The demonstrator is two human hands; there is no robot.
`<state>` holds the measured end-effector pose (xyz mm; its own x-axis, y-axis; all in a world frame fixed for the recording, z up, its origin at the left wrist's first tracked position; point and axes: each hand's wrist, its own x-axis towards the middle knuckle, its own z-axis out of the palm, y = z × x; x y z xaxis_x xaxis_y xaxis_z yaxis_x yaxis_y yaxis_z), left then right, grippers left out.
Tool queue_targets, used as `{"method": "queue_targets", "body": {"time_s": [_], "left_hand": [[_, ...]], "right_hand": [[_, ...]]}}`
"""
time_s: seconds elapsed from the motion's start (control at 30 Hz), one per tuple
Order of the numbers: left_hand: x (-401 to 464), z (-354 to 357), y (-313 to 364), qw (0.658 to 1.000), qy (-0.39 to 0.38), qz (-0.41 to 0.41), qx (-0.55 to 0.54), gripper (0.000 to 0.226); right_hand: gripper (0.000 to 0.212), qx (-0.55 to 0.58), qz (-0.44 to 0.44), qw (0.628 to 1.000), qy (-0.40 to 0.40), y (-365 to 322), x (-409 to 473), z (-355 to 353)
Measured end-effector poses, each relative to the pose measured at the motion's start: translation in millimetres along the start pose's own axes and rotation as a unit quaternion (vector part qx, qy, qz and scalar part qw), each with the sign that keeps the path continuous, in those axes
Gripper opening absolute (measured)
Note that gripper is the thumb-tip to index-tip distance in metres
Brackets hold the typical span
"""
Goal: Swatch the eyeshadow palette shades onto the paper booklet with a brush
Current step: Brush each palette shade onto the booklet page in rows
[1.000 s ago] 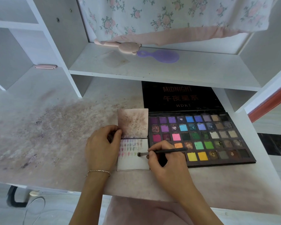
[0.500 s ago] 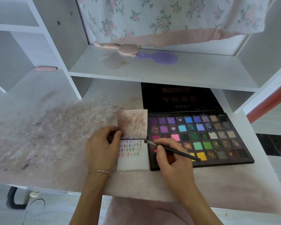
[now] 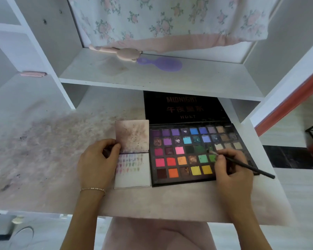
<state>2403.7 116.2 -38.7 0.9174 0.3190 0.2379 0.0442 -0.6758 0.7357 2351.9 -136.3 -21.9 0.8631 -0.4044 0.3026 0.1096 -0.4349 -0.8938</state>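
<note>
The left hand rests at the booklet's left edge, fingers curled, with fingertips and thumb pinching the edge near the fold where the raised page meets the flat one. A thin beaded bracelet circles that wrist. The right hand is curled round a slim black brush, gripping it like a pen; the pale bristle tip sits over the dark green pans in the palette's third row, though whether it touches the powder cannot be told. The handle slants down and right past the palette's edge.

The booklet is small, square and white; its upper page stands tilted up, smudged brownish-pink with dark specks, while the lower page lies flat and carries rows of short faint dabs in pinks, greens and purples. It lies just beside the palette, touching its left side. The palette is a flat black rectangular tray of square pans, matte purples, blues, pinks, oranges, yellows, greens and neutrals, some shimmery and worn. Its glossy black lid leans back under the shelf.

The surface is white, dusted with pinkish-grey powder stains. On the shelf lie a purple plastic comb and a pink object, below floral fabric.
</note>
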Motion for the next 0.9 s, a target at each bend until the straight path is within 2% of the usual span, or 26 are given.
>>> {"method": "queue_targets", "body": {"time_s": [0.1, 0.27, 0.5, 0.9], "left_hand": [[0.4, -0.2, 0.1, 1.000, 0.000, 0.000, 0.007, 0.007], [-0.8, -1.0, 1.8, 1.000, 0.000, -0.004, 0.014, 0.008], [-1.4, -1.8, 6.0, 1.000, -0.004, -0.003, 0.019, 0.007], [-1.7, -1.6, 6.6, 1.000, -0.006, -0.014, 0.005, 0.004]], "right_hand": [[0.034, -0.031, 0.025, 0.997, 0.059, 9.1, 10.9, -20.0], [0.017, -0.067, 0.050, 0.992, 0.094, 20.9, 14.3, -34.5], [0.011, -0.092, 0.060, 0.991, 0.082, 23.2, 15.2, -35.7], [0.014, -0.114, 0.059, 0.988, 0.085, 22.5, 16.5, -34.7]]}}
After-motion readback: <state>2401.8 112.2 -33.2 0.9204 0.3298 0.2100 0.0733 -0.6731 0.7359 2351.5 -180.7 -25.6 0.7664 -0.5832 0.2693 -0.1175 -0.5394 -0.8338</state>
